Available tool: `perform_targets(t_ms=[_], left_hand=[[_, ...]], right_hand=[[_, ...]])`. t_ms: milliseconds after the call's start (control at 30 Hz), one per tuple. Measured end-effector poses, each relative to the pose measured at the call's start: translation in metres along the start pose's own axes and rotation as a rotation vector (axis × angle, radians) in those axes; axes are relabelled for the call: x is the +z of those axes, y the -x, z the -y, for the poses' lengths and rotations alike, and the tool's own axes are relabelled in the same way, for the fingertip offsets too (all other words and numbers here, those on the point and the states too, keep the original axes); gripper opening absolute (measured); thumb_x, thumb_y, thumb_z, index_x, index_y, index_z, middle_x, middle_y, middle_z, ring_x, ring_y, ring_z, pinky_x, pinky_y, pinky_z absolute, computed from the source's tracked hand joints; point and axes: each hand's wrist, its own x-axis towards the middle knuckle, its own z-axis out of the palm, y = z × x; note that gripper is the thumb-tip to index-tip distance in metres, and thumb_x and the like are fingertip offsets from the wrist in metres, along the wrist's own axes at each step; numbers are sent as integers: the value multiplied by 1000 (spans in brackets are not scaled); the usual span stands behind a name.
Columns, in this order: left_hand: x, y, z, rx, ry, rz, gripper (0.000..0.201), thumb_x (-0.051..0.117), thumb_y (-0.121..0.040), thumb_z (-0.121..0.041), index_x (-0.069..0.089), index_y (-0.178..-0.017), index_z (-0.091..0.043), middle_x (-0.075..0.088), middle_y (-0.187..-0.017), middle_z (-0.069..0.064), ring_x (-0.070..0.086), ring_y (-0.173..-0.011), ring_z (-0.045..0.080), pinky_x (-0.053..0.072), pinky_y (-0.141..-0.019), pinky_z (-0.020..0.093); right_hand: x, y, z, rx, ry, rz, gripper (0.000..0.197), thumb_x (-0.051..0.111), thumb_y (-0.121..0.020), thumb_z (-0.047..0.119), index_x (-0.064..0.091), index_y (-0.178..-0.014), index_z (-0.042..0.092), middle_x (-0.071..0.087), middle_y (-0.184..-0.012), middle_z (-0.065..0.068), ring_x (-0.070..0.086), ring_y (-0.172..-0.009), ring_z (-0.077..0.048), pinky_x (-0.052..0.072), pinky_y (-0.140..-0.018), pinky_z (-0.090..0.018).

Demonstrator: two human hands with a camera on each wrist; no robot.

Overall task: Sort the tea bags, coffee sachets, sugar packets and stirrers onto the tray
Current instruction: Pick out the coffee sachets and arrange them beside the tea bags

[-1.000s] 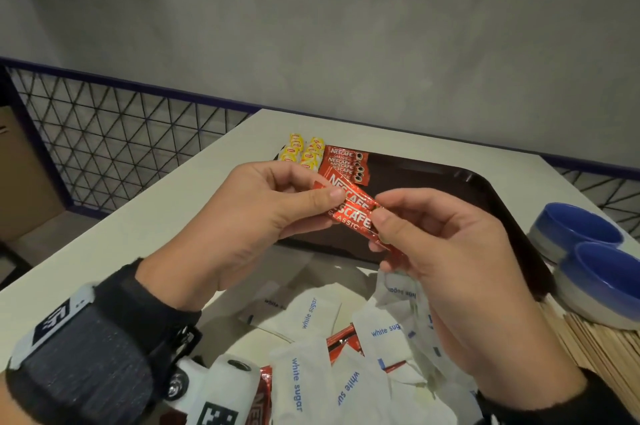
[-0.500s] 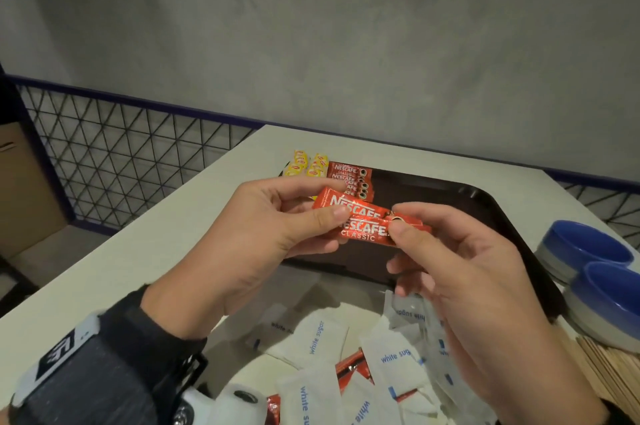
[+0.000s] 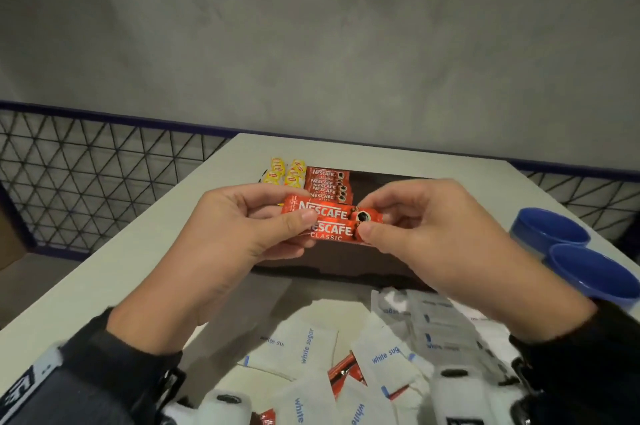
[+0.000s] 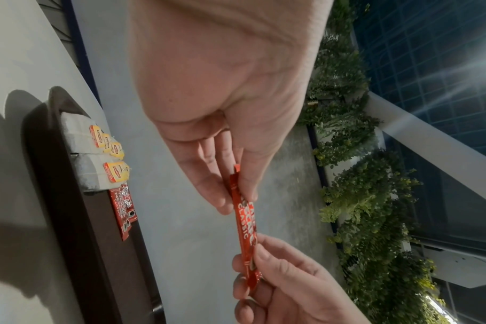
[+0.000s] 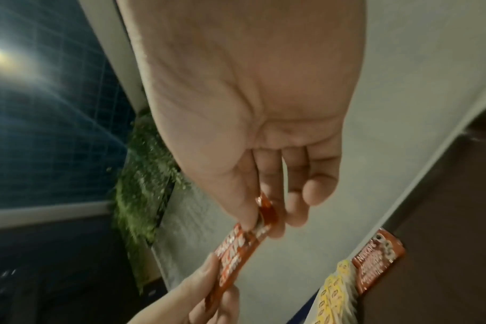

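Two coffee sachets point(image 3: 327, 222), stacked one above the other, are held level above the near edge of the tray point(image 3: 388, 182), their long axis running left to right between the hands. The left hand point(image 3: 239, 234) pinches the left ends between thumb and fingers point(image 4: 208, 193); the right hand point(image 3: 433, 237) pinches the right ends, thumb in front. The sorted coffee stack point(image 3: 327, 183) lies straight ahead at the tray's far left, beside the tea bags point(image 3: 284, 173), its sachets lying the same way, so the left hand looks nearer for placing. Sugar packets point(image 3: 304, 345) lie loose on the counter point(image 3: 138, 251) below.
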Motion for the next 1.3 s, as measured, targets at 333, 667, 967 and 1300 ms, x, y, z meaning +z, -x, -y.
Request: perform_targets(t_ms=[333, 667, 967, 1300], left_hand=[[-13, -7, -10, -24, 62, -148, 24, 75, -91, -16, 72, -115, -17, 82, -97, 7, 79, -92, 27, 64, -65, 28], [-26, -17, -4, 3, 83, -202, 6, 75, -88, -11, 76, -94, -12, 82, -95, 7, 78, -81, 22, 64, -62, 29], [-28, -19, -1, 34, 82, -227, 14, 72, -91, -8, 75, -79, -15, 81, -93, 7, 75, -74, 21, 60, -58, 27], [-26, -18, -1, 29, 59, -241, 16, 70, -93, -7, 75, -80, -14, 80, -90, 10, 73, -70, 21, 59, -55, 26]], right_hand=[[-41, -131, -42, 217, 109, 344, 7, 69, -95, 11, 74, -96, 6, 70, -79, -6, 61, -67, -10, 47, -59, -22], [31, -182, -87, 288, 267, 429, 4, 71, -94, 12, 71, -90, 10, 68, -71, -3, 60, -61, -11, 48, -52, -23], [48, -192, -83, 262, 256, 369, 22, 73, -92, 10, 63, -112, 8, 71, -104, -13, 70, -76, -17, 60, -62, -26], [52, -193, -80, 222, 254, 331, 38, 71, -94, 10, 53, -127, 8, 70, -105, -17, 73, -82, -22, 62, -65, -27]])
